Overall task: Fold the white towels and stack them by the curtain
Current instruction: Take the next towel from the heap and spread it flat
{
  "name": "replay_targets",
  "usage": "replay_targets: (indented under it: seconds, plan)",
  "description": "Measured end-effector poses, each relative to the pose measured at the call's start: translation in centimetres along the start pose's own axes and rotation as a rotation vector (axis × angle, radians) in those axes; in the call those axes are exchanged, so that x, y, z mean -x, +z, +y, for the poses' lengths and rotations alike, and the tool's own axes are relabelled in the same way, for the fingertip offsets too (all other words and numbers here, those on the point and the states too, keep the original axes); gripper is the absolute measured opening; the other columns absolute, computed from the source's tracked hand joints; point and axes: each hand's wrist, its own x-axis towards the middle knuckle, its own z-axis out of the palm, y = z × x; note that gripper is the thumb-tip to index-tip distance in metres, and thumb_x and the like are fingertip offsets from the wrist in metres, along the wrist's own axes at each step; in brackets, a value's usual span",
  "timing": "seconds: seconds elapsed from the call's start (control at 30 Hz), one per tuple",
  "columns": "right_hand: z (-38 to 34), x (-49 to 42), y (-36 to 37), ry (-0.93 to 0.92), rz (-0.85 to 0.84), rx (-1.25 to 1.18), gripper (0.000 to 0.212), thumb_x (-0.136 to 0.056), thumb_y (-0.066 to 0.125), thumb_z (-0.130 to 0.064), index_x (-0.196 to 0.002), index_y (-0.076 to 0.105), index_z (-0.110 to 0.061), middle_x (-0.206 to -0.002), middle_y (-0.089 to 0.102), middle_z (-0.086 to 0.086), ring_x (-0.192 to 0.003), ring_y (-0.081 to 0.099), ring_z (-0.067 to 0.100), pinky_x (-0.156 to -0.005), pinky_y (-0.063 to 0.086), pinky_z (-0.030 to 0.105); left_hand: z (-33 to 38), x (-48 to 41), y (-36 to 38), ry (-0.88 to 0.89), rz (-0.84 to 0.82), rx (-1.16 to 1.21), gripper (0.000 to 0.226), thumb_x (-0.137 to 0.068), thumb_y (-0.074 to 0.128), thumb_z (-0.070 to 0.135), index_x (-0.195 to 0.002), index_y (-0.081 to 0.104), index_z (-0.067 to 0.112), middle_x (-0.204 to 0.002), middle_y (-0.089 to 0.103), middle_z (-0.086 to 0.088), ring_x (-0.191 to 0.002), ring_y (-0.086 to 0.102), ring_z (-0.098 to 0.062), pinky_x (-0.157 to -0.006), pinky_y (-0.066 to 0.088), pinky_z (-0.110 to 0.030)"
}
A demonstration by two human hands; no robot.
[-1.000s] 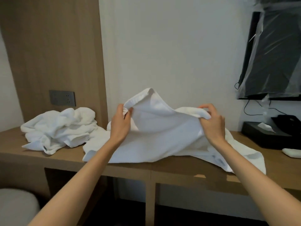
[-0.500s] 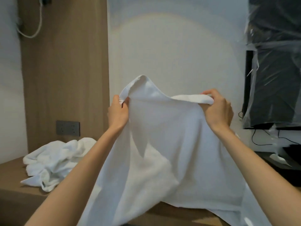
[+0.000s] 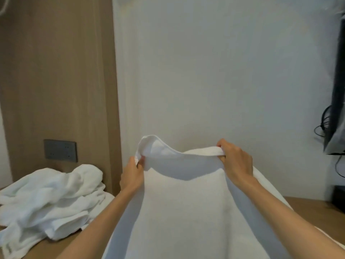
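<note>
1. Two bare forearms reach up from the bottom edge, one on each side of a white towel (image 3: 186, 212) held up in the middle of the view.
2. The towel hangs from both hands as a broad sheet, and its lower part runs out of view.
3. The left hand (image 3: 131, 176) pinches the towel's upper left edge, where a corner flops over above the thumb.
4. The right hand (image 3: 236, 163) grasps the bunched upper right edge, fingers curled over it.
5. To the left, a crumpled pile of white towels (image 3: 50, 199) lies unfolded on a wooden desk (image 3: 317, 208).
6. Behind the pile, a grey socket plate (image 3: 60, 150) sits on a wood wall panel (image 3: 56, 81).
7. A plain white wall (image 3: 214, 71) fills the centre background.
8. At the far right are a plastic-wrapped television (image 3: 336, 109), black cables (image 3: 322, 126) and a black box (image 3: 338, 197) on the desk.
</note>
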Motion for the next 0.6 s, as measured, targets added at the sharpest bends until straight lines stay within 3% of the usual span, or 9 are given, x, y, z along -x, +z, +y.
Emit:
replay_targets:
  seconds: [0.17, 0.43, 0.53, 0.6]
  plan:
    - [1.5, -1.2, 8.2, -0.029, -0.121, 0.037, 0.006, -0.088, 0.055, -0.027, -0.09, 0.056, -0.022, -0.095, 0.064, -0.001, -0.087, 0.062, 0.027, -0.061, 0.033, 0.03, -4.6, -3.7, 4.3, -0.122, -0.043, -0.141, 0.042, -0.102, 0.024, 0.042, -0.111, 0.05, 0.012, -0.116, 0.058, -0.016, -0.107, 0.054, -0.037, -0.077, 0.033, -0.036]
    - [2.6, 0.2, 18.4, -0.045, -0.319, 0.109, 0.01, -0.086, 0.056, -0.034, -0.083, 0.056, -0.025, -0.09, 0.06, -0.005, -0.086, 0.061, 0.022, -0.059, 0.029, 0.029, -10.5, -5.9, 8.0, -0.06, -0.155, -0.585, 0.03, -0.102, 0.027, 0.028, -0.113, 0.051, 0.012, -0.116, 0.062, -0.011, -0.107, 0.059, -0.032, -0.074, 0.037, -0.033]
    - [3.1, 1.2, 20.6, -0.038, -0.33, 0.128, 0.019, -0.086, 0.058, -0.038, -0.074, 0.051, -0.025, -0.084, 0.061, -0.005, -0.083, 0.061, 0.022, -0.059, 0.03, 0.031, -11.2, -6.4, 8.6, -0.044, -0.223, -0.607, 0.032, -0.103, 0.027, 0.03, -0.121, 0.048, 0.013, -0.12, 0.06, -0.011, -0.111, 0.057, -0.031, -0.083, 0.042, -0.036]
    - [3.6, 1.7, 21.3, -0.058, -0.346, 0.147, 0.013, -0.088, 0.059, -0.04, -0.088, 0.06, -0.027, -0.094, 0.065, -0.006, -0.092, 0.059, 0.02, -0.069, 0.036, 0.033, -11.2, -6.7, 8.7, -0.039, -0.26, -0.555, 0.034, -0.102, 0.028, 0.03, -0.125, 0.049, 0.015, -0.123, 0.06, -0.011, -0.112, 0.056, -0.031, -0.088, 0.043, -0.037]
